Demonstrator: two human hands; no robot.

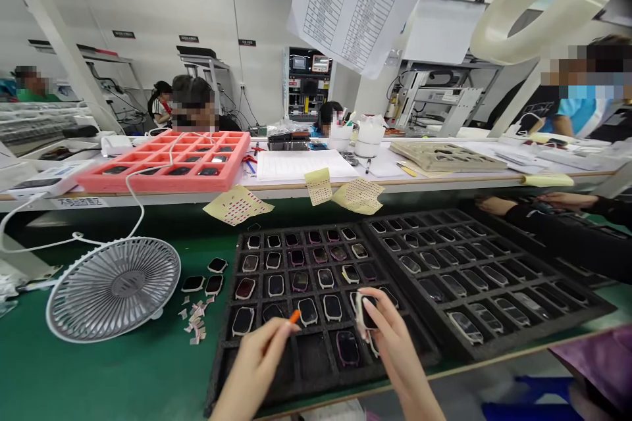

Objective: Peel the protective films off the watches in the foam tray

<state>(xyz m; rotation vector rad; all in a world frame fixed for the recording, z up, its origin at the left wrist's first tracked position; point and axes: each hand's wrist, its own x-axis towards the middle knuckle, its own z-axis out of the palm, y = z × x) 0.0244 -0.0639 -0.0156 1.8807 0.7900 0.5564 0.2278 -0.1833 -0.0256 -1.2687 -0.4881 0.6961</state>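
Left hand (263, 348) pinching orange tool (295, 316), right hand (390, 332) gripping watch (368, 313), above tray (316, 354).

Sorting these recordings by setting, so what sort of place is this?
Probably an electronics assembly or inspection workshop: black foam trays hold rows of watch-like devices, a cabinet of equipment stands behind, and other people are visible beyond the bench.

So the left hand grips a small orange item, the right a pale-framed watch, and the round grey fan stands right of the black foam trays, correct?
Not quite: the head view shows the round grey fan left of the black foam trays. The left hand does grip the small orange item, and the right hand the pale-framed watch.
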